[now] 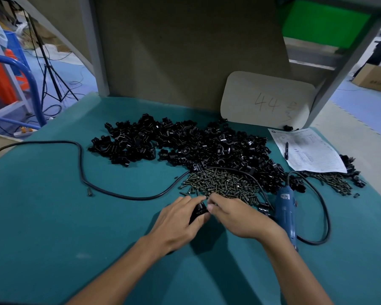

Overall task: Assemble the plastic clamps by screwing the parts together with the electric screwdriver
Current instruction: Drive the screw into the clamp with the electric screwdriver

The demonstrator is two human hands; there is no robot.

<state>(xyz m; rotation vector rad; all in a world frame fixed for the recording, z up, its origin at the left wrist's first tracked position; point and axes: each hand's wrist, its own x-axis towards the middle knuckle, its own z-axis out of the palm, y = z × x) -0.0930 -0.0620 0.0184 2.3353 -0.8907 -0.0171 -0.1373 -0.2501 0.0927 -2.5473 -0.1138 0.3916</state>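
Black clamp (pixel 199 213) gripped in left hand (pixel 180 223), right hand (pixel 235 216) curled against its top, grasp unclear

We hold a black clamp (pixel 198 212) in our left hand (pixel 177 223); our right hand (pixel 235 216) pinches at it beside the screws (pixel 220 182).

**Clearance on the worktop (pixel 53 227).** Left half and front edge: open green surface, crossed only by a looping black cable (pixel 81 164) with a stray screw (pixel 89 192) just beside it. Middle to back: heap of clamp parts (pixel 196 146), touching the screw pile (pixel 220 183) before it. Front of the pile: left hand (pixel 176 221), gripping one clamp part (pixel 199 211), and right hand (pixel 235 216), close together. Right: electric screwdriver (pixel 285 212) within a cable loop; paper sheet (pixel 312 150) at the right edge. Back: upright panel (pixel 174 51) and card (pixel 266 100) bar passage.
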